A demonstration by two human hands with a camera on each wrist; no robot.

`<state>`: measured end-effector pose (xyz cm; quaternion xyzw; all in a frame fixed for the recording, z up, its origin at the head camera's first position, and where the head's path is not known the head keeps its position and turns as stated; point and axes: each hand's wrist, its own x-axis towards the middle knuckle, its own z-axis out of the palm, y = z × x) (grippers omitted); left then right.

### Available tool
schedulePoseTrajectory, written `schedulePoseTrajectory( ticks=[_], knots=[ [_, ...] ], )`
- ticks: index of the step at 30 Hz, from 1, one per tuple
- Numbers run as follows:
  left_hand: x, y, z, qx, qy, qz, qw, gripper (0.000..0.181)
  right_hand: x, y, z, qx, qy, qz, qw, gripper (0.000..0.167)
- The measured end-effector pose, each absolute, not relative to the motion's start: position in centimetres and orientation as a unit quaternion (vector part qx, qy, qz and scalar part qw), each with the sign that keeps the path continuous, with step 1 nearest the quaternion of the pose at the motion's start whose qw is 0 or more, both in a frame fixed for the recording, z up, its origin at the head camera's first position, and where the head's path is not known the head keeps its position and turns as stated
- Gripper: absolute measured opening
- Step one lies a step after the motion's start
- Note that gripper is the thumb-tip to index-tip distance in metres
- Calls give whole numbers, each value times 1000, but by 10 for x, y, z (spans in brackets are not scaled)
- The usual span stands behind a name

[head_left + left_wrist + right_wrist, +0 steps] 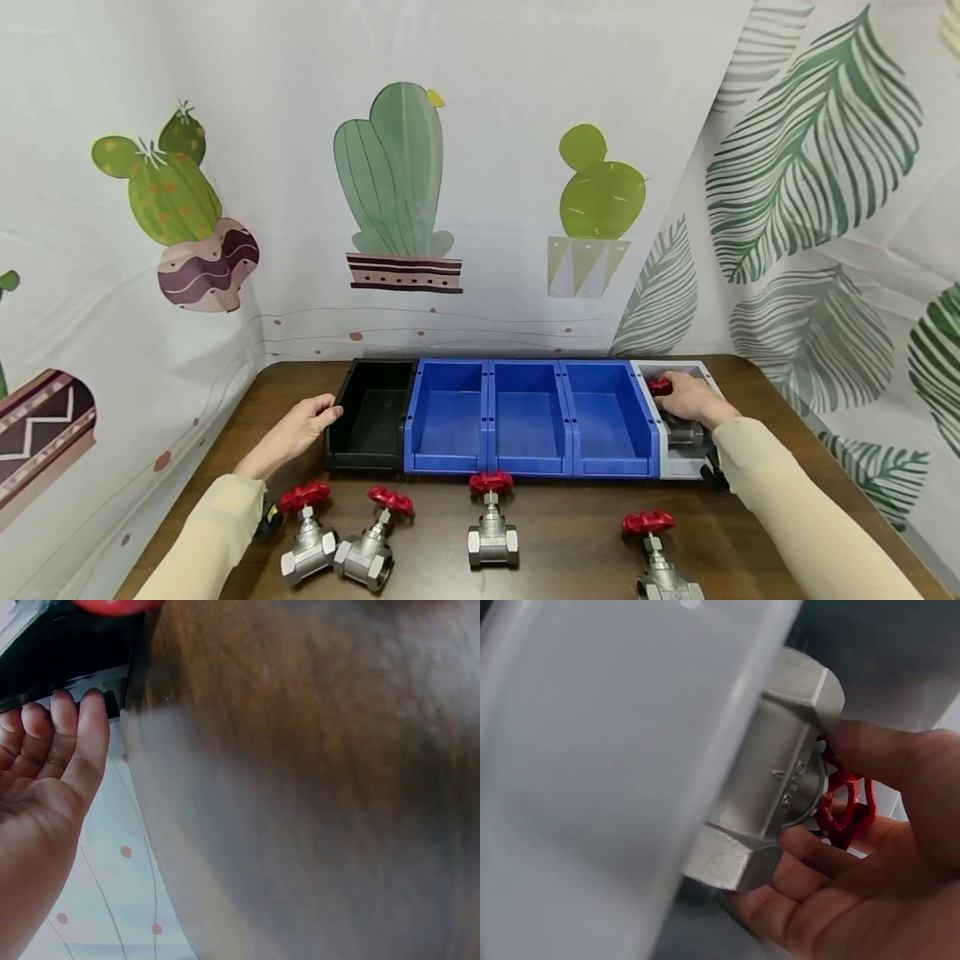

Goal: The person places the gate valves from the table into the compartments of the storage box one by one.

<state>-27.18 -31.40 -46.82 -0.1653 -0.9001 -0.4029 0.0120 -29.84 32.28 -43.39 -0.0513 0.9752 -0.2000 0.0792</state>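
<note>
At the right end of the bin row, my right hand [692, 398] holds a metal valve with a red wheel [660, 387] inside the grey bin [712, 375]. In the right wrist view, the thumb and fingers of the right hand [870, 847] lie around the valve body [761, 772] near its wheel. My left hand [296, 429] touches the left wall of the black bin [367, 460]; in the left wrist view, the fingertips of the left hand [56, 757] rest against the edge of the black bin [75, 649].
Three blue bins [450, 463] stand between the black and grey ones. In front of them on the brown table [570, 533] are valves with red wheels: two at left [309, 546] [366, 554], one at centre [492, 542], one at right [663, 579]. A printed curtain [495, 167] hangs behind.
</note>
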Motion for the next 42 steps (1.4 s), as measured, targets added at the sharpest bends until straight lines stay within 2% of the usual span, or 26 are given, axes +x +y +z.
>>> schedulePoseTrajectory(
  ticks=[5,10,17,22,32,42],
  knots=[
    [-266,-308,-461,-167,-904,-393,20,28,-299,320,-430,-57,977,-188,84,46],
    [-266,-308,-461,-161,-905,-393,24,28,-296,319,-423,-80,977,-187,70,47],
    [-272,-317,-471,-156,-898,-411,15,27,-281,315,-402,-113,975,-179,68,59],
    [-273,-317,-473,-173,-892,-416,24,28,-264,312,-391,-135,975,-173,46,60],
    [-274,-314,-474,-188,-890,-414,43,29,-222,305,-377,-143,973,-182,-8,52],
    [-268,-307,-468,-183,-889,-417,33,28,-173,286,-390,-186,959,-195,-89,34]
  ],
)
